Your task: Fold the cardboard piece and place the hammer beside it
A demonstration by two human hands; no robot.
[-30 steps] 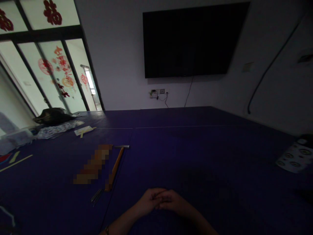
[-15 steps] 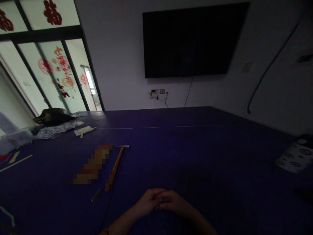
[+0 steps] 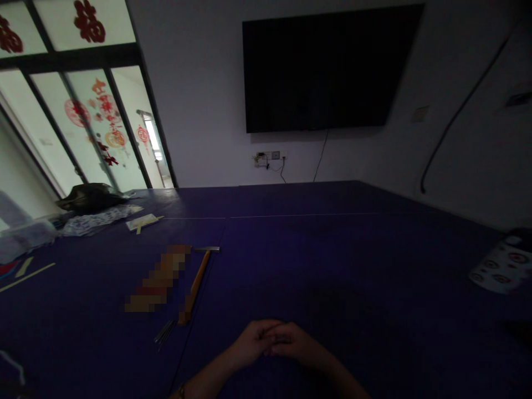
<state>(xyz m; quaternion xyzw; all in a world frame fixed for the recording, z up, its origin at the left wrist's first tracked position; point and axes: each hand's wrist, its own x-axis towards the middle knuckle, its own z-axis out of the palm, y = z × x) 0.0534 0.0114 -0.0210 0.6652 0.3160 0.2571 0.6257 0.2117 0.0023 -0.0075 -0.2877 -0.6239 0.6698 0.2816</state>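
My left hand and my right hand rest together on the dark blue tabletop, closed with their fingers laid over each other. No object shows in either one. To the left of them lies a hammer with a wooden handle and a metal head at its far end. Close to the handle's near end is a small bunch of thin nails. Left of the hammer lies a flat brown and tan piece, pixelated so that its kind cannot be made out.
A white patterned container stands at the right edge. At the far left lie a dark bag, crumpled plastic packaging, a white packet and a thin pale stick. A television hangs on the wall.
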